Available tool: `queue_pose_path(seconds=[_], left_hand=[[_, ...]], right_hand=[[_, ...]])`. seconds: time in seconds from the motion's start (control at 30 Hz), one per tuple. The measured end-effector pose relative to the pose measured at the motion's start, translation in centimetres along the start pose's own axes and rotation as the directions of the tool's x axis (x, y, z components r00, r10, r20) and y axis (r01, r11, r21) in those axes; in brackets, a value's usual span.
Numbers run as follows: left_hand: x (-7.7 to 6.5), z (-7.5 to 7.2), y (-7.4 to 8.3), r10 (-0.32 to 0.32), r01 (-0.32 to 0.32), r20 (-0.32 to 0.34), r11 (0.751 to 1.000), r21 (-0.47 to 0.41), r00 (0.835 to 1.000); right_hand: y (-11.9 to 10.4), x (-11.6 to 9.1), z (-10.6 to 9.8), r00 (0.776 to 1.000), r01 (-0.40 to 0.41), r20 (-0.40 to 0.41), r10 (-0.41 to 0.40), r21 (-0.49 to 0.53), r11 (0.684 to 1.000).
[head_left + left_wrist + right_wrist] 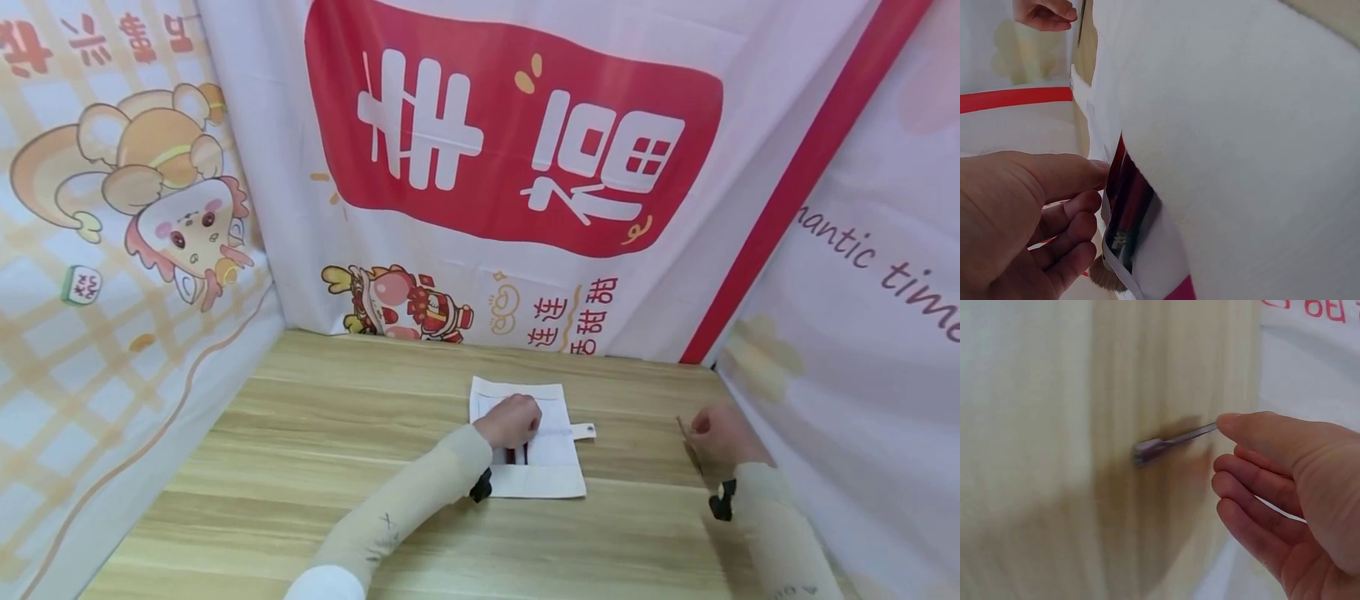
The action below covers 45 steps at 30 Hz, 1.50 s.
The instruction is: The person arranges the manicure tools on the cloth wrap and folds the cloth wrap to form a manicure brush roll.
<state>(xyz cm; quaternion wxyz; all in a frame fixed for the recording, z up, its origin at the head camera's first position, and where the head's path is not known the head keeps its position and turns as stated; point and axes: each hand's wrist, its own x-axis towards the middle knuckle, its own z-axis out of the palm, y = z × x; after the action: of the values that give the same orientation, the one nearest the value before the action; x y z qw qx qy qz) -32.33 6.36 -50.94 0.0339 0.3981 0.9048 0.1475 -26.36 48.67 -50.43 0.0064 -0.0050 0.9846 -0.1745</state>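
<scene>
A white brush pouch (558, 482) lies unfolded on the table, its snap strap (585, 431) pointing right. My left hand (513, 419) is over its middle, thumb and fingers pinching the edge of the pocket, as the left wrist view shows. Dark red handles (1132, 197) sit inside the pocket, and a makeup brush's brown bristles (1107, 275) stick out below. Off to the right, my right hand (722, 433) pinches a slim stick-like tool (1179, 439) between thumb and forefinger. Its far end is thicker and purplish, blurred in the right wrist view; the other fingers curl loosely.
The wooden table (360, 433) runs back to a printed white cloth (285, 167). A left cloth wall (187, 350) and a right cloth wall (862, 375) close in the sides, the right one close beside my right hand.
</scene>
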Motion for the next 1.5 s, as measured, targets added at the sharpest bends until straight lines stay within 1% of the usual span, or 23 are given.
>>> queue_pose_path(seconds=[0.03,0.13,0.2,0.27,0.33,0.43,0.53,0.67,0.8,0.97,1.1,1.17,1.27,1.3,1.37,1.43,1.47,1.5], left_hand=[[0.0,0.1,0.0,0.005,-0.005,-0.001,1.0,-0.004,1.0],[0.0,0.3,-0.1,0.02,-0.02,-0.009,1.0,-0.019,1.0],[0.0,0.4,-0.1,0.025,-0.026,-0.015,0.999,-0.03,1.0],[0.0,0.4,-0.2,0.025,-0.026,-0.023,0.999,-0.036,0.999],[0.0,0.4,-0.4,0.027,-0.028,-0.029,0.999,-0.036,0.999],[0.0,0.5,-0.6,0.034,-0.035,-0.037,0.999,-0.036,0.999],[0.1,0.7,-0.8,0.034,-0.036,-0.04,0.999,-0.036,0.999],[0.1,0.9,-0.9,0.038,-0.039,-0.041,0.998,-0.039,0.998],[-0.2,0.7,-0.7,0.045,-0.047,-0.049,0.998,-0.043,0.998],[-0.4,0.3,-0.5,0.047,-0.049,-0.05,0.998,-0.047,0.998],[-0.3,0.3,-0.8,0.049,-0.052,-0.051,0.997,-0.063,0.998],[-0.1,0.5,-1.1,0.059,-0.063,-0.061,0.996,-0.066,0.996],[0.2,0.9,-1.6,0.083,-0.089,-0.081,0.993,-0.075,0.993],[0.8,1.9,-2.4,0.101,-0.107,-0.101,0.993,-0.058,0.99],[1.4,3.1,-3.3,0.119,-0.126,-0.121,0.991,-0.053,0.986],[1.8,3.6,-3.8,0.122,-0.13,-0.109,0.989,-0.07,0.987],[2.2,4.3,-4.3,0.126,-0.134,-0.117,0.989,-0.062,0.985],[2.3,4.4,-4.4,0.122,-0.13,-0.11,0.989,-0.068,0.986]], right_hand=[[0.2,-0.1,0.3,1.0,-0.008,-0.003,0.008,-0.001,1.0],[0.4,-0.5,0.8,1.0,0.006,-0.025,-0.007,-0.017,1.0],[0.3,-0.7,0.9,0.999,0.016,-0.049,-0.018,-0.028,0.999],[0.1,-0.8,0.9,0.998,0.01,-0.061,-0.011,-0.025,1.0],[-0.2,-0.9,0.8,0.998,-0.011,-0.055,0.01,-0.015,1.0],[-0.5,-0.7,0.8,0.997,-0.082,-0.009,0.082,0.016,0.996],[-0.8,-0.5,1.0,0.989,-0.144,0.031,0.143,0.041,0.989],[-1.3,-0.5,1.3,0.983,-0.183,0.038,0.182,0.051,0.982],[-2.1,-0.6,1.4,0.984,-0.177,0.029,0.176,0.022,0.984],[-3.0,-0.4,1.9,0.985,-0.167,0.051,0.166,0.005,0.986],[-4.1,0.4,2.4,0.983,-0.167,0.084,0.163,0.042,0.985],[-4.7,0.9,2.6,0.985,-0.156,0.089,0.149,0.074,0.985],[-5.9,1.8,2.7,0.987,-0.14,0.095,0.13,0.106,0.985],[-6.4,2.0,2.7,0.986,-0.143,0.102,0.131,0.123,0.982],[-7.4,2.5,2.8,0.986,-0.14,0.114,0.125,0.136,0.981],[-8.6,3.0,3.0,0.984,-0.142,0.125,0.125,0.143,0.979],[-9.2,3.3,3.0,0.983,-0.147,0.131,0.128,0.148,0.978],[-9.9,3.5,3.1,0.982,-0.153,0.136,0.132,0.156,0.976]])
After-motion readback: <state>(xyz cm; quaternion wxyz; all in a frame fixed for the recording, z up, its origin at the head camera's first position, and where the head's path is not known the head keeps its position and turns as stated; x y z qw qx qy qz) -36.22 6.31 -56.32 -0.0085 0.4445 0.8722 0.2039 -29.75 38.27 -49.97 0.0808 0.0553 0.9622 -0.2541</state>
